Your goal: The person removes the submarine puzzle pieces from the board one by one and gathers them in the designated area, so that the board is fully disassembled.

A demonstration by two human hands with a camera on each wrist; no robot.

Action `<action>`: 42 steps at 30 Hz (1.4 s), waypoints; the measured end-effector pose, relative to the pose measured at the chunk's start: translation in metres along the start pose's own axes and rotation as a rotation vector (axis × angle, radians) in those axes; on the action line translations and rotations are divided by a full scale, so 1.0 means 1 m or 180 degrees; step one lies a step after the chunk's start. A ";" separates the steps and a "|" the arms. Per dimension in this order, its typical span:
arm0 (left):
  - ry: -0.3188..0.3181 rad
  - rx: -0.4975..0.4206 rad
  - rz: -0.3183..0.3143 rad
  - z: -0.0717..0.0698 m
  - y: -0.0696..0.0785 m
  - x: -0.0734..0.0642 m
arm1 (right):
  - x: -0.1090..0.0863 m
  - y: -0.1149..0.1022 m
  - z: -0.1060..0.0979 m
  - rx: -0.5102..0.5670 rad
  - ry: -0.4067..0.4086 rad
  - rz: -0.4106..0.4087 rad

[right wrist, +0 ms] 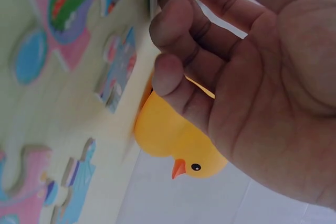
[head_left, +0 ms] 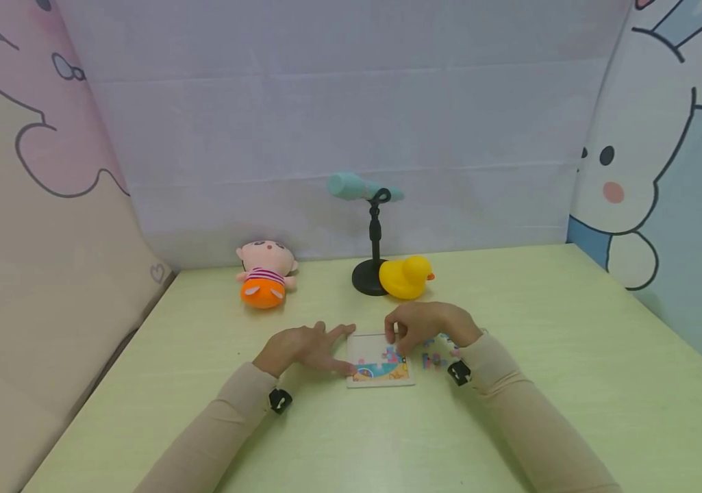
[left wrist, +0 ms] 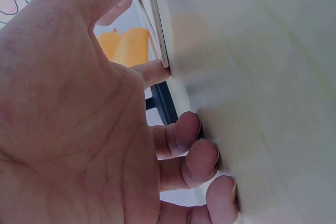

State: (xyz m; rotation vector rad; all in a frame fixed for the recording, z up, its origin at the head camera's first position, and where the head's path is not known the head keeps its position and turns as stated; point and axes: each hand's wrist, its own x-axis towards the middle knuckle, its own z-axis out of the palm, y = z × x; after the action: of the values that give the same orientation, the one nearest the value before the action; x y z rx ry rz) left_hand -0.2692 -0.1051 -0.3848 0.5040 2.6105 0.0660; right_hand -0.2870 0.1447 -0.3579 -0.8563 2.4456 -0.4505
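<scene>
A square puzzle tray (head_left: 381, 385) lies on the table, its lower part filled with colourful pieces and its upper part mostly bare. My left hand (head_left: 307, 348) is spread at the tray's left side, with the thumb at the lower left and a finger at the upper left corner. In the left wrist view the left hand's other fingertips (left wrist: 202, 156) rest on the tabletop. Over the tray's upper right part, my right hand (head_left: 427, 323) bends its fingers down beside a pink and blue puzzle piece (head_left: 391, 355). Whether it pinches a piece is hidden.
Loose puzzle pieces (head_left: 433, 360) lie right of the tray, under the right wrist. Behind stand a yellow toy duck (head_left: 405, 278) and a teal microphone (head_left: 357, 187) on a black stand (head_left: 375, 236). A plush doll (head_left: 266, 274) lies at the back left.
</scene>
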 end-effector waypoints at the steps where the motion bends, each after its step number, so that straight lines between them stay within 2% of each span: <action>1: 0.0000 0.0004 -0.0001 0.000 0.000 0.000 | 0.000 -0.001 0.000 -0.0008 -0.0006 0.0016; 11: 0.0043 0.0037 -0.0003 0.001 0.000 -0.001 | 0.005 -0.009 0.005 -0.0176 -0.0068 0.0126; 25: 0.0044 0.0036 -0.0013 0.001 0.001 -0.002 | 0.007 -0.013 0.007 -0.0316 -0.0028 0.0165; 36: 0.0016 0.0052 -0.0093 -0.001 0.006 -0.005 | 0.005 -0.016 0.006 -0.0311 0.0004 0.0106; 42: 0.0142 0.0204 -0.0053 -0.002 0.008 -0.005 | 0.003 -0.016 0.002 -0.0274 0.0046 -0.0050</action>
State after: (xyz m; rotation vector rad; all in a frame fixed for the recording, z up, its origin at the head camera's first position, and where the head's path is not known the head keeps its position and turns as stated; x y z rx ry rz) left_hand -0.2631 -0.0997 -0.3797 0.5086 2.6673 -0.0119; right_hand -0.2802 0.1305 -0.3535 -0.9112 2.4885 -0.3604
